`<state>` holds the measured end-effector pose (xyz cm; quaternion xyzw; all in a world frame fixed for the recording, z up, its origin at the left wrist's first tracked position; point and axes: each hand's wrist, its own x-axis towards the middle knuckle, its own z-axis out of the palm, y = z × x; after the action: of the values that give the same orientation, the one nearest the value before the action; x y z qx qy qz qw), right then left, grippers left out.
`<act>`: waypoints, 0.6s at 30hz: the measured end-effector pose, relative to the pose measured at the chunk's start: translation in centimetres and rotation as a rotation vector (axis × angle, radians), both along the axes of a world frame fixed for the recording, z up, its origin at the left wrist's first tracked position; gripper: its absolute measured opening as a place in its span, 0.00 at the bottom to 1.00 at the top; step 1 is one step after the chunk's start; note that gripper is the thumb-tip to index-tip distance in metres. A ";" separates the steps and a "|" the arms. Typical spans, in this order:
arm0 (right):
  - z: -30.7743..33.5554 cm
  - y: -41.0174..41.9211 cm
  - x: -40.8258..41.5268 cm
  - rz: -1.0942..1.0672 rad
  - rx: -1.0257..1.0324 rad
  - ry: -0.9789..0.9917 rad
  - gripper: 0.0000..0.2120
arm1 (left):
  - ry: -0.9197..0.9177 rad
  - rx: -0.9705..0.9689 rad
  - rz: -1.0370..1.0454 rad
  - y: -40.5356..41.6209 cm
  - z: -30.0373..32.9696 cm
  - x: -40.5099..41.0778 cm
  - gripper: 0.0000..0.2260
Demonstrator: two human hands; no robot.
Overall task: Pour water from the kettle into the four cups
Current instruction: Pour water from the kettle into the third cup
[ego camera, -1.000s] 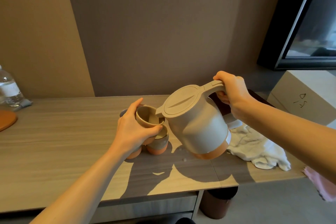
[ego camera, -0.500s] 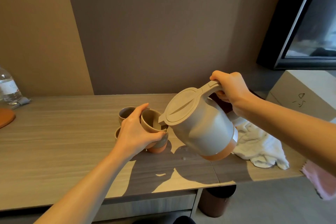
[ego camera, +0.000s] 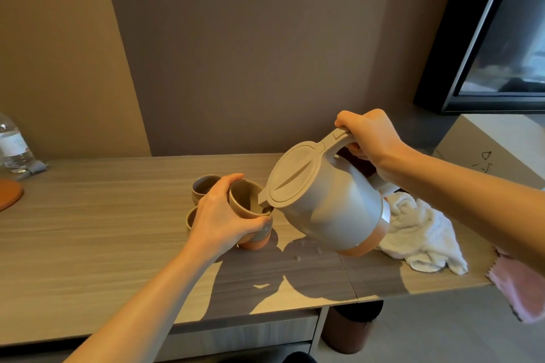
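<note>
Kettle: a pale grey plastic kettle (ego camera: 330, 203) with a flat round lid and a terracotta-orange band at its base, held in the air above the desk and tilted hard to the left, its spout at the rim of the held cup.
Right hand: the right hand (ego camera: 370, 137) is wrapped tight around the kettle's handle from above, fingers curled under it, thumb on top.
Held cup: a small tan ceramic cup (ego camera: 246, 199) with a grey-brown inside, lifted off the desk and tipped toward the spout; whether water is running cannot be told.
Left hand: the left hand (ego camera: 219, 215) is clasped around the held cup, thumb along the far rim, fingers closed under its side.
Other cups: three more cups stand on the desk close together; a back cup (ego camera: 203, 187) beyond the hand, a left cup (ego camera: 191, 219) mostly hidden by the hand, and a front cup (ego camera: 259, 237) with an orange base just under the held one.
Desk: a long wood-grain desk (ego camera: 103, 230), with a few water drops (ego camera: 298, 258) below the kettle.
Cloth: a crumpled white towel (ego camera: 424, 239) lies on the desk to the right, just beside the kettle's base.
Far left: a clear plastic water bottle (ego camera: 11, 141) stands at the back edge.
</note>
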<state>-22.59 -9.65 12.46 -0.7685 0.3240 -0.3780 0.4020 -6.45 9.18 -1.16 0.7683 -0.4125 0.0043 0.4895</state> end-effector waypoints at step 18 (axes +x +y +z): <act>1.6 1.0 0.9 0.037 -0.091 0.036 0.18 | 0.041 -0.016 -0.007 1.0 0.8 -0.5 0.43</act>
<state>-21.69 -8.66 14.04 -0.7985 0.2994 -0.3708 0.3678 -6.97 10.15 -0.37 0.7628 -0.4052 -0.0099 0.5038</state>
